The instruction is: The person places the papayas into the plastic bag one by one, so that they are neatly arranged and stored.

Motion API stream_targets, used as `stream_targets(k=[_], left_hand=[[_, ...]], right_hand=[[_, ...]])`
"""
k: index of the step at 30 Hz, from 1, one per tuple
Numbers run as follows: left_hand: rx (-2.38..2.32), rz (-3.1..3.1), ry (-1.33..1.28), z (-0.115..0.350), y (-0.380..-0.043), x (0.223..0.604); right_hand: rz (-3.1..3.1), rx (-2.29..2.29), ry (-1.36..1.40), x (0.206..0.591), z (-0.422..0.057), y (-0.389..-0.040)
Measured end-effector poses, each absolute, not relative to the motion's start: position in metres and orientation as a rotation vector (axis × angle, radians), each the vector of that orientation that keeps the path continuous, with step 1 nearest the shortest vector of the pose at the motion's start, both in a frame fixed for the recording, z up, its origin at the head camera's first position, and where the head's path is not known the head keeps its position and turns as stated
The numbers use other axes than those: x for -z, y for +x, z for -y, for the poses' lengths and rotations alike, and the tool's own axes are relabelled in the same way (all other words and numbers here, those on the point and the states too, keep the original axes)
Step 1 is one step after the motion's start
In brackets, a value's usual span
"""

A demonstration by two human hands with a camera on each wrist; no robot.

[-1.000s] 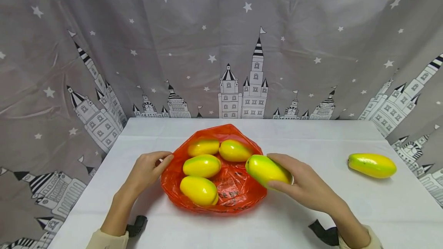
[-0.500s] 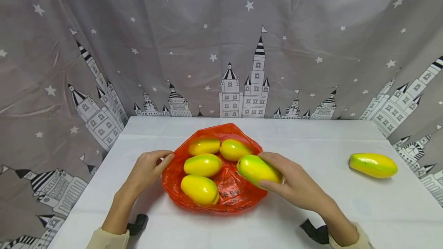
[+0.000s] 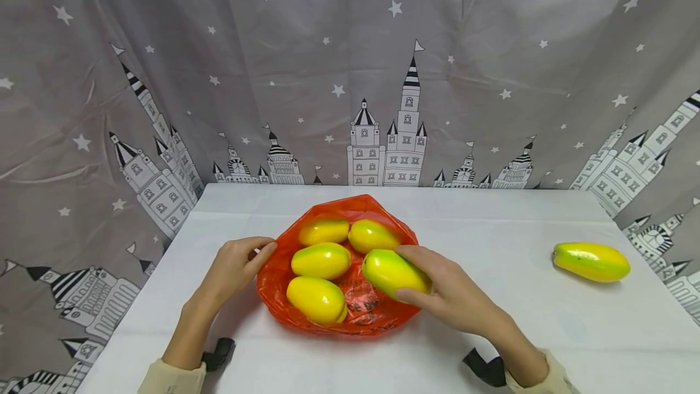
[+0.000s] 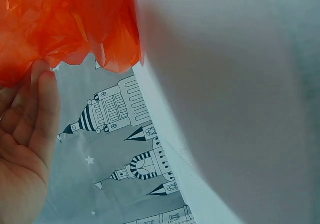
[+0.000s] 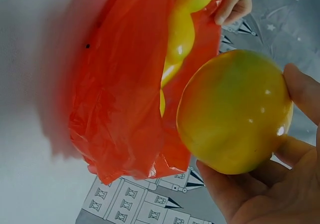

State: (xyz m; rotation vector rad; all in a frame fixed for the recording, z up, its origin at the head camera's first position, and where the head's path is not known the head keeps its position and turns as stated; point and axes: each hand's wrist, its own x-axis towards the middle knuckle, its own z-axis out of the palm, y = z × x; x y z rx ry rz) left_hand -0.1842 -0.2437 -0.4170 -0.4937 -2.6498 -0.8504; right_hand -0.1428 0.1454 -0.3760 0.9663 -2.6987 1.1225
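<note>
A red plastic bag [image 3: 374, 315] sits with its mouth wide apart in the middle of the table, several yellow papayas [image 3: 321, 260] inside it. At its left rim, my left hand [image 3: 232, 269] pinches the plastic between thumb and fingers; the left wrist view shows those fingertips right at the bag's edge [image 4: 107, 39]. My right hand [image 3: 456, 290] grips one yellow-green papaya [image 3: 395, 273] from its right side, over the right part of the bag's mouth. In the right wrist view the held papaya [image 5: 235, 112] appears end-on, thumb and fingers around it.
Another papaya [image 3: 592, 261] lies by itself on the white-covered table [image 3: 492, 217], far to the right. Behind the table hangs a grey curtain [image 3: 306, 35] printed with castles and stars.
My right hand has carried its papaya leftward, from the bag's right edge to over the mouth. The left hand has stayed at the left rim.
</note>
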Motion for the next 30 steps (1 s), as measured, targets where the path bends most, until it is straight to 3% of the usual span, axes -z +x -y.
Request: stream_targets(k=[30], left_hand=[[0.857, 2.659, -0.488, 0.244, -0.184, 0.416]], right_hand=[[2.714, -0.986, 0.908, 0.392, -0.11, -0.175]])
